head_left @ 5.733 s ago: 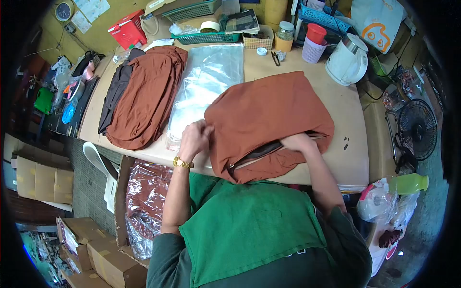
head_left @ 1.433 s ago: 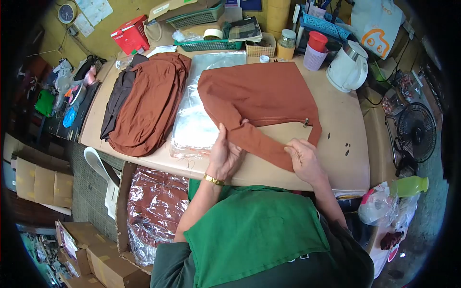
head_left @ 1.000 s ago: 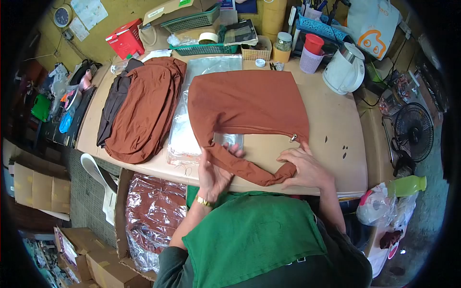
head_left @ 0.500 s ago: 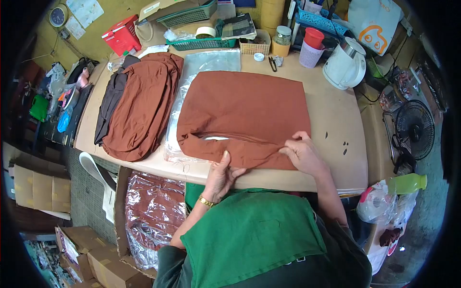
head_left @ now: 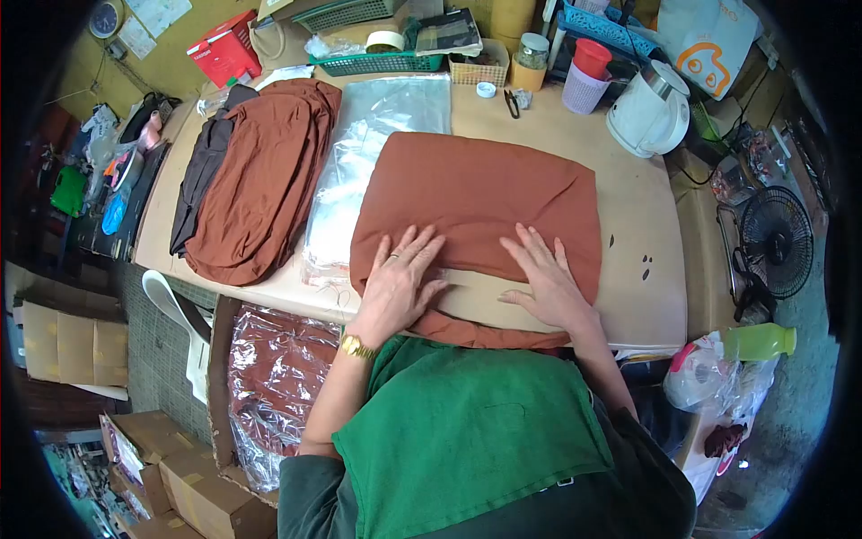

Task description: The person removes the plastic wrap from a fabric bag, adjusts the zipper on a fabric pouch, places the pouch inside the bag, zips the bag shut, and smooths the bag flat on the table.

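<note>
A rust-brown fabric piece, folded into a wide rectangle, lies in the middle of the table. My left hand rests flat on its near left part, fingers spread. On the near right part lies my right hand, also flat with the fingers apart. Between the hands a strip of bare tan tabletop shows. Nearer my body, a narrow rust-brown strip runs along the table's front edge; how it joins the main piece is hidden by my hands.
Left of the fabric lie clear plastic sleeves and a stack of rust-brown fabric items. A white kettle, black snips and a green basket stand or lie farther back. Below left, a carton holds plastic-wrapped brown packs.
Both hands have gone from pinching the near edge to lying flat on the fabric. The near strip has come toward my body, and the main piece has shifted right.
</note>
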